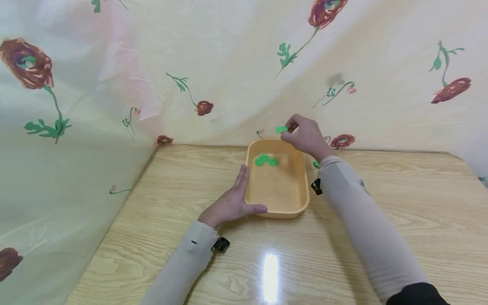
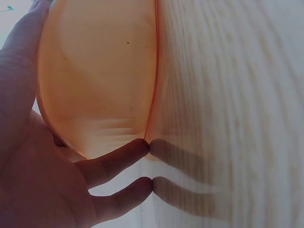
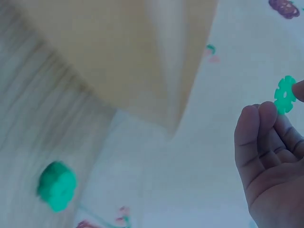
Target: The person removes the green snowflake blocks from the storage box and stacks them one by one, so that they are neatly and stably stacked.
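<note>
One green pile (image 3: 58, 186) beside tub (image 1: 280, 188); right fingers (image 1: 292, 122) pinching green disc (image 1: 280, 129), left fingers (image 2: 114, 164) spread.

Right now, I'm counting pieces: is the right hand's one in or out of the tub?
Out: the head view shows the right hand pinching the green piece clear of the tub.

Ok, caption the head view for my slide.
Left hand against an orange tray, right hand pinching a green disc near the tray's far end.
</note>
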A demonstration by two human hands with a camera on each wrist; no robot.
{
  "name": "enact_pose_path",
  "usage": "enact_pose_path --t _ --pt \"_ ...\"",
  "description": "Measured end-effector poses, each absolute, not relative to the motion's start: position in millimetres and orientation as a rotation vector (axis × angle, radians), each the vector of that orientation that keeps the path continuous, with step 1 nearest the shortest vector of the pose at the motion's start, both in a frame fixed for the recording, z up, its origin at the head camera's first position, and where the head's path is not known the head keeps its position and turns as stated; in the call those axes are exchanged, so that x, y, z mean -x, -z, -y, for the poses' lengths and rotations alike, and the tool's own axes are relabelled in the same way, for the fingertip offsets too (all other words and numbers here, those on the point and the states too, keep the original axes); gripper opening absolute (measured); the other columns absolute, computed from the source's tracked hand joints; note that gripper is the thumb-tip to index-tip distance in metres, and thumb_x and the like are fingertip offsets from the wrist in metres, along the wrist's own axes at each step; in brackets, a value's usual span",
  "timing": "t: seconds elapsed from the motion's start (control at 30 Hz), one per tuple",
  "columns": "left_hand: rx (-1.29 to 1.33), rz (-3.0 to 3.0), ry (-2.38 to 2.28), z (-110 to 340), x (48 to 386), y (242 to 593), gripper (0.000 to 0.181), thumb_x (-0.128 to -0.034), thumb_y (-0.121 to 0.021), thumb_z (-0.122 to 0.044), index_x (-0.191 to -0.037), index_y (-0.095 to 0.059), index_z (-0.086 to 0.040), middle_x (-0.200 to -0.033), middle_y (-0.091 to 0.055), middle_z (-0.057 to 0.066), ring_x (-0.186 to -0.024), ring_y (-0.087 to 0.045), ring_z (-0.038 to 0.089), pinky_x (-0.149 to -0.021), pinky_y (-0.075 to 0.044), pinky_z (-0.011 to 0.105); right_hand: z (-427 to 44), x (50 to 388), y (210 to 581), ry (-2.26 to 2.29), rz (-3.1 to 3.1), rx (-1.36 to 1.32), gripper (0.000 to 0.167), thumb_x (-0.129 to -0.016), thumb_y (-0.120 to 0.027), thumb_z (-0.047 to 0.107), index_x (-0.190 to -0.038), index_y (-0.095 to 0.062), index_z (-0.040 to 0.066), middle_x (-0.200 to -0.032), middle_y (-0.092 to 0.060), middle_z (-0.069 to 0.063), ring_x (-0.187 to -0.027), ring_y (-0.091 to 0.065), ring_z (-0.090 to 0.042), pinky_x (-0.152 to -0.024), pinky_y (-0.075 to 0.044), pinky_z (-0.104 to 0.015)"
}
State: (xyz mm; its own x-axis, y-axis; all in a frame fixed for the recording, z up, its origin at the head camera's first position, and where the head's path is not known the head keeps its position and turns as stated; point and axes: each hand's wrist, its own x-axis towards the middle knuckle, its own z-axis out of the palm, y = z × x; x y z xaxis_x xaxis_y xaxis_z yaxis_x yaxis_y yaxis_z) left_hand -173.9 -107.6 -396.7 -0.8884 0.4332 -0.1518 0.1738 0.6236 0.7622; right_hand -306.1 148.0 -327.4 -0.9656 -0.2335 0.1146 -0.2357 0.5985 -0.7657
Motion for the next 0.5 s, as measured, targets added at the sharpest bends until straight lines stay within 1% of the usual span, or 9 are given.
enact_pose_path --t 0.07,0.23,0.33,0.5 --pt "-0.483 -2.527 -1.14 107.4 174.3 396.5 0.13 -0.0804 -0.08 -0.058 -0.161 0.014 -0.018 -0.167 0.02 0.001 -0.151 -0.004 0.026 -0.118 -0.021 0.046 -155.3 303.6 331.7 -1.343 2.812 -0.405 0.025 -0.09 -0.062 0.022 -0.109 -0.059 0.006 -0.102 -0.06 -0.01 -0.071 -0.06 -0.027 -0.061 -0.053 -0.036" --pt "-0.465 -2.526 -1.141 107.3 173.9 396.6 0.131 -0.0794 -0.081 -0.058 -0.161 0.014 -0.019 -0.167 0.02 0.0 -0.151 -0.005 0.027 -0.118 -0.022 0.046 -172.0 295.6 340.9 -1.273 2.856 -0.406 0.026 -0.091 -0.061 0.023 -0.111 -0.06 0.006 -0.101 -0.06 -0.009 -0.073 -0.055 -0.026 -0.062 -0.047 -0.036" --pt "-0.461 -2.535 -1.13 107.3 173.9 396.4 0.132 -0.0789 -0.081 -0.058 -0.161 0.014 -0.02 -0.167 0.02 0.0 -0.152 -0.006 0.027 -0.117 -0.023 0.046 -182.5 291.5 348.4 -1.247 2.879 -0.396 0.027 -0.091 -0.061 0.023 -0.112 -0.061 0.006 -0.1 -0.06 -0.009 -0.074 -0.053 -0.025 -0.059 -0.044 -0.036" --pt "-0.46 -2.538 -1.116 106.4 174.8 394.7 0.132 -0.0788 -0.081 -0.059 -0.161 0.014 -0.019 -0.167 0.019 0.001 -0.151 -0.007 0.028 -0.117 -0.024 0.047 -198.4 285.2 363.6 -1.298 2.865 -0.368 0.025 -0.093 -0.063 0.02 -0.112 -0.062 0.005 -0.1 -0.06 -0.01 -0.075 -0.056 -0.024 -0.057 -0.047 -0.033"
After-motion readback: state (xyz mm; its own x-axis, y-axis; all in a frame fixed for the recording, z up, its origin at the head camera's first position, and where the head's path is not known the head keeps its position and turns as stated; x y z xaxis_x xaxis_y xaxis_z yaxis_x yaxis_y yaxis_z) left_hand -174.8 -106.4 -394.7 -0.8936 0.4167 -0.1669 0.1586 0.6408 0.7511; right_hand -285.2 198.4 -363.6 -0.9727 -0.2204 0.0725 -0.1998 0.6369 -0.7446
